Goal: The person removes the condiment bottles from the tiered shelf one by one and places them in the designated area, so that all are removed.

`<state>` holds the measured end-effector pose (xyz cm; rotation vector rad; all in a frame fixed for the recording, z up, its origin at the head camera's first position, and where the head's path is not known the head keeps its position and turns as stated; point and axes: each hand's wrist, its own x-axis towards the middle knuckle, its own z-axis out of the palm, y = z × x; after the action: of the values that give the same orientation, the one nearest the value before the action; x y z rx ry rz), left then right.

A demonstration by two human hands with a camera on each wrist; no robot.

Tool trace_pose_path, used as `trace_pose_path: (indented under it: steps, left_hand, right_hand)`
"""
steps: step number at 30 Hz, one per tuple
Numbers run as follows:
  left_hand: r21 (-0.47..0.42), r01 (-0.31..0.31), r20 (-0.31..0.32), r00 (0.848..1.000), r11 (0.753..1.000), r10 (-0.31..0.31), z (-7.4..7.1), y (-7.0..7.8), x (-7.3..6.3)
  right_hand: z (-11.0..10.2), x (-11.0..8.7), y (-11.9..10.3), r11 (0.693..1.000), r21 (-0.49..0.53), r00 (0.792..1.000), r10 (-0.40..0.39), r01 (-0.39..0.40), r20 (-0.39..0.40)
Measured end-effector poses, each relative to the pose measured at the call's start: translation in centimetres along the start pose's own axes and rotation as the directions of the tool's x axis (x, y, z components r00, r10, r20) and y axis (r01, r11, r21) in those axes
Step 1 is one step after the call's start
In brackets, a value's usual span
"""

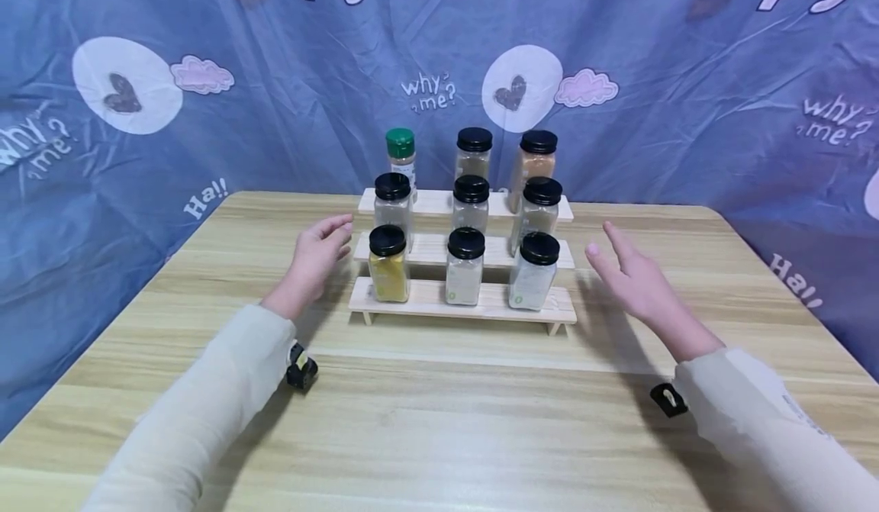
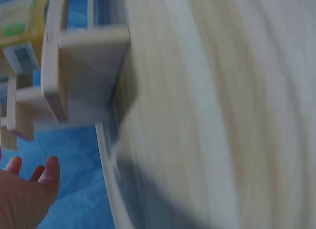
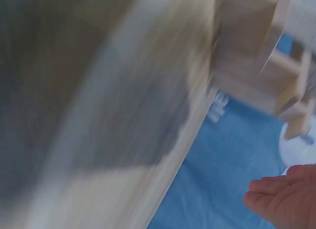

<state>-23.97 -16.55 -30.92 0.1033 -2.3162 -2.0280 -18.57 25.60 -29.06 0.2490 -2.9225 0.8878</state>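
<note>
Left hand (image 1: 317, 256), fingers loosely bent, and right hand (image 1: 633, 279), thumb spread, both empty, flank the rack (image 1: 427, 292) on the table's (image 1: 439, 413) far half. Probably light, stiff wood; jars (image 1: 464, 278) may slide, so best held level by both ends.

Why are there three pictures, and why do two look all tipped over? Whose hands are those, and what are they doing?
There's no robot here, just a person's two bare hands. The big picture comes from a camera worn on the head, looking down. The tipped ones come from cameras on the wrists, so they tilt with the arms.

On the wooden table is a little stepped stand with nine jars, three on each step. Eight have black lids; one, at the back, has a green lid.

The left hand and right hand are on either side of the stand, holding nothing.
</note>
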Motion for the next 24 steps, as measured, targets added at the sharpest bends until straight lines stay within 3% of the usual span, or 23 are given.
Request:
trace_pose_path:
  steps: [2, 5, 10, 16, 21, 24]
  left_hand:
    - [-0.124, 0.059, -0.002, 0.998, 0.991, -0.060, 0.5, 0.0, -0.2]
    - [-0.219, 0.111, 0.011, 0.994, 0.969, -0.111, 1.0, -0.1, -0.6]
    - [-0.340, 0.107, 0.016, 0.994, 0.934, -0.108, 1.8, -0.4, -1.1]
    - [-0.393, 0.100, 0.002, 0.994, 0.914, -0.108, 2.5, -0.9, -1.2]
    - [-0.421, 0.087, -0.026, 0.994, 0.903, -0.108, 3.0, -1.1, -1.4]
    - [-0.430, 0.073, -0.050, 0.993, 0.900, -0.105, 3.4, -1.2, -1.6]
  right_hand:
    - [0.3, -0.8, -0.6, 0.999, 0.046, 0.999, -0.010, 0.011, -0.038]
    - [0.8, -1.8, -1.4, 0.987, 0.154, 0.997, -0.027, 0.039, -0.076]
    - [1.5, -2.8, -2.9, 0.954, 0.290, 0.993, -0.047, 0.077, -0.110]
    - [2.3, -3.5, -4.5, 0.915, 0.395, 0.990, -0.026, 0.080, -0.140]
    - [3.3, -3.6, -5.5, 0.864, 0.501, 0.992, 0.024, 0.042, -0.124]
    - [3.9, -3.4, -5.8, 0.851, 0.526, 0.992, 0.051, 0.018, -0.117]
